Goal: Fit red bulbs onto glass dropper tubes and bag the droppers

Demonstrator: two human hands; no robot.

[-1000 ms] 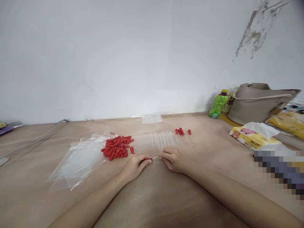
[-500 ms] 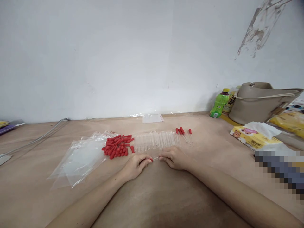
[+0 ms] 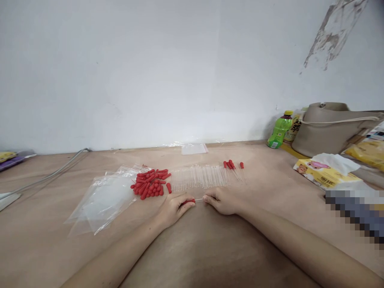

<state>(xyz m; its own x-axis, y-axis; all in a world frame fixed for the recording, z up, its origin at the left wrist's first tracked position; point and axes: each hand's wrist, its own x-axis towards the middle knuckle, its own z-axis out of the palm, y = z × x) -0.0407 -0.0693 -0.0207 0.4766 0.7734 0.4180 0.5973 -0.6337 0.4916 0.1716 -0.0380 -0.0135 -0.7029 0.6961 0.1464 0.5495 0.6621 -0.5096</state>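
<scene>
Where fingers [image 3: 211, 194] pinch, bulb [image 3: 189, 202] shows; tube [image 3: 199, 200] too.

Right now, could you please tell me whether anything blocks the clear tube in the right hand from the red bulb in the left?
Nothing visible does: the clear tube runs from the right hand straight to the red bulb in the left hand. The loose tubes lie beyond, out of that line.

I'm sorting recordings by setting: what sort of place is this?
Probably an improvised worktable in an ordinary room, though little of the room shows. A heap of red bulbs and a row of clear tubes lie on it, with a tissue box to the right.
</scene>
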